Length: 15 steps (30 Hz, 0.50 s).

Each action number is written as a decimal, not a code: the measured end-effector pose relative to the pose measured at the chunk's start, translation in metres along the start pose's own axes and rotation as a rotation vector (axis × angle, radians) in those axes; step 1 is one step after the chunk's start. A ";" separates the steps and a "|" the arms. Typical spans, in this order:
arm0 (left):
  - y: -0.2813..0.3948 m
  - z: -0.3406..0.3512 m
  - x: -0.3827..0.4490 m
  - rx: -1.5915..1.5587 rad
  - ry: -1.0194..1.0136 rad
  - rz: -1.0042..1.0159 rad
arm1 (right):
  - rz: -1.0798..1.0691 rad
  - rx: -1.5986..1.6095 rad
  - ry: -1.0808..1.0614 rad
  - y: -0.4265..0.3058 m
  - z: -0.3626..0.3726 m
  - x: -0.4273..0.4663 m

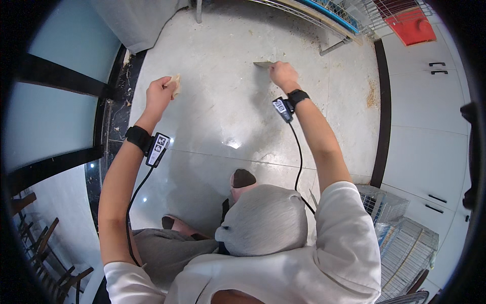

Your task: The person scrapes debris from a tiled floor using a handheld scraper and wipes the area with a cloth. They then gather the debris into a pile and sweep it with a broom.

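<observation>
My left hand (pixel 158 93) is closed around a crumpled cream-coloured piece of cloth or paper (pixel 175 85), held out at the left above the floor. My right hand (pixel 282 74) grips a flat, thin scraper-like blade (pixel 262 64) that points left; its handle is hidden in my fist. Beneath both hands lies the light grey tiled floor (pixel 212 114), with small crumbs scattered near the right hand. I cannot tell whether the blade touches the floor. A black strap with a small cabled device sits on each wrist.
A wire cage rack (pixel 334 19) on metal legs stands ahead. White cabinets (pixel 421 114) line the right, with seed-like debris (pixel 372 95) beside their dark base. Wire cages (pixel 410 247) stand at lower right. A black-framed glass door (pixel 64 87) and a grey cloth (pixel 136 22) are at left.
</observation>
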<state>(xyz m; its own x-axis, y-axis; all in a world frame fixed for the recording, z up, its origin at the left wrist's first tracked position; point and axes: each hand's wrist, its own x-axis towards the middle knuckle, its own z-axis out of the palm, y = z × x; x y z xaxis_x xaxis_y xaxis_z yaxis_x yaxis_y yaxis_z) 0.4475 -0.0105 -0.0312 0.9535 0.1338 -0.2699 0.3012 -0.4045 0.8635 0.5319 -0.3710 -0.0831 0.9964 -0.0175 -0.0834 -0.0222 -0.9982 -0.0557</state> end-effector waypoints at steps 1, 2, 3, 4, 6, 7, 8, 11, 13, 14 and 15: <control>-0.002 -0.005 -0.001 -0.018 -0.002 0.018 | -0.028 -0.003 0.016 0.005 -0.005 -0.005; -0.005 -0.011 -0.002 -0.030 -0.003 0.032 | -0.045 -0.007 0.036 0.010 -0.009 -0.015; -0.009 -0.017 -0.005 -0.041 -0.005 0.039 | -0.082 0.052 0.080 0.015 -0.011 -0.036; -0.013 -0.025 -0.007 -0.042 0.000 0.024 | -0.158 0.104 0.168 0.022 -0.012 -0.065; -0.020 -0.036 -0.007 -0.053 -0.008 0.026 | -0.129 0.033 0.049 0.034 -0.017 -0.128; -0.023 -0.039 -0.007 -0.069 -0.015 -0.011 | -0.094 0.028 0.057 0.038 -0.017 -0.163; -0.026 -0.042 -0.008 -0.091 -0.023 -0.025 | -0.071 -0.004 -0.030 0.041 -0.016 -0.192; -0.028 -0.039 -0.008 -0.173 -0.044 -0.053 | -0.041 -0.028 -0.094 0.047 -0.009 -0.241; -0.025 -0.026 -0.006 -0.219 -0.055 -0.070 | -0.036 0.019 -0.055 0.045 -0.001 -0.231; -0.024 -0.020 -0.005 -0.236 -0.061 -0.081 | -0.017 0.036 -0.020 0.042 0.003 -0.213; -0.022 -0.014 -0.004 -0.266 -0.068 -0.091 | -0.005 0.033 -0.010 0.040 0.005 -0.191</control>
<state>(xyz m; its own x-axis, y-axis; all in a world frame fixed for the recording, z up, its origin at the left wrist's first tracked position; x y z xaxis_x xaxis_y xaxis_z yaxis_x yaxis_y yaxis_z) 0.4370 0.0106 -0.0429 0.9236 0.0940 -0.3716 0.3819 -0.1405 0.9135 0.3402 -0.4076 -0.0743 0.9956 -0.0115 -0.0927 -0.0198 -0.9958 -0.0893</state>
